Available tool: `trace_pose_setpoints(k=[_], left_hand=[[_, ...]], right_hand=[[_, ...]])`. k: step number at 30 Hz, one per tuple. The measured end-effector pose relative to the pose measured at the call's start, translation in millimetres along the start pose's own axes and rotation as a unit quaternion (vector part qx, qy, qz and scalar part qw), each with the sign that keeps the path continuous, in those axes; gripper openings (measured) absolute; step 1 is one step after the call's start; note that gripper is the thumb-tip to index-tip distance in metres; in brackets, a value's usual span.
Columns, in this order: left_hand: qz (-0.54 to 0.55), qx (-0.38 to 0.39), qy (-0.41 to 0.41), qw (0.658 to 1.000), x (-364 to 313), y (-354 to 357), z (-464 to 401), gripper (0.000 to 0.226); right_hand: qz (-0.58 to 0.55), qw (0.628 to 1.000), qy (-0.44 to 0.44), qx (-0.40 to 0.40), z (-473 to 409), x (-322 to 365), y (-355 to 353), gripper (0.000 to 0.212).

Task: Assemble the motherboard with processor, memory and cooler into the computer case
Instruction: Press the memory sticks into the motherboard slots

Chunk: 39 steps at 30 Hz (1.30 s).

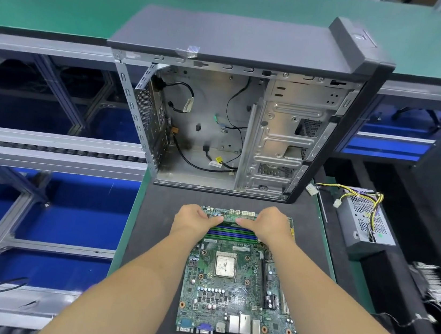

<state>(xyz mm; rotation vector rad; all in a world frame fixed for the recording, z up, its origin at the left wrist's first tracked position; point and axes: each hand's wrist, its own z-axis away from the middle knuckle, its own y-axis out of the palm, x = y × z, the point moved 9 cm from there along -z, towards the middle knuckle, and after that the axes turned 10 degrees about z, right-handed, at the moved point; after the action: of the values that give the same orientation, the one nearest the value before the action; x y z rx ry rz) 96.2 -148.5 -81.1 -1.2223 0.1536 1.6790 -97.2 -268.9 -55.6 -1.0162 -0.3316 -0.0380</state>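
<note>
Both forearms reach forward over the motherboard [238, 281], which lies flat on the dark tabletop [154, 231], port side toward the camera. Processor [225, 264] sits in its socket mid-board, bare, no cooler on it. Left hand [194, 218] and right hand [269, 223] rest at the far end, fingers fairly straight, fingertips pressing down on a memory stick [230, 219] above the blue and green slots; grip is not wrapped around anything. Computer case [238, 107] stands just beyond the board, side open, loose black cables inside. Power supply [366, 219] with yellow wires lies off to the right, well apart.
</note>
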Motion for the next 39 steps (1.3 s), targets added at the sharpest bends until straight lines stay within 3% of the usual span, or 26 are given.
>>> trace_pose_setpoints(k=[7,10,13,17,21,28,32,38,39], left_hand=[[-0.066,0.040,-0.073,0.994,-13.0,12.5,2.3,0.052],[-0.065,0.032,-0.114,0.991,-12.5,14.9,3.0,0.070],[-0.068,0.042,-0.132,0.988,-12.2,16.7,0.4,0.073],[-0.088,0.043,-0.138,0.986,-12.8,15.9,-3.6,0.074],[-0.092,0.036,-0.140,0.985,-11.0,15.6,-4.6,0.069],[-0.092,0.039,-0.127,0.987,-11.0,15.5,-6.8,0.072],[-0.090,0.052,-0.106,0.989,-11.7,13.9,-7.3,0.067],[-0.089,0.031,0.056,0.994,-5.6,-2.7,0.8,0.049],[-0.078,0.033,0.076,0.993,-2.8,-7.7,1.6,0.051]], right_hand=[[0.076,0.995,0.016,0.061,-11.1,15.9,-3.0,0.069],[0.105,0.991,0.017,0.075,-15.8,19.4,-1.3,0.070],[0.125,0.988,0.026,0.082,-20.3,19.5,3.8,0.072],[0.138,0.985,0.033,0.102,-29.2,18.9,8.9,0.077],[0.169,0.974,0.039,0.147,-34.5,19.7,14.5,0.097],[0.183,0.972,0.029,0.148,-32.3,22.7,13.2,0.106],[0.132,0.985,0.022,0.106,-25.3,17.1,7.1,0.088],[-0.003,1.000,-0.027,0.004,-6.8,-9.1,3.8,0.047],[-0.023,0.999,-0.036,-0.005,-3.4,-15.3,4.4,0.049]])
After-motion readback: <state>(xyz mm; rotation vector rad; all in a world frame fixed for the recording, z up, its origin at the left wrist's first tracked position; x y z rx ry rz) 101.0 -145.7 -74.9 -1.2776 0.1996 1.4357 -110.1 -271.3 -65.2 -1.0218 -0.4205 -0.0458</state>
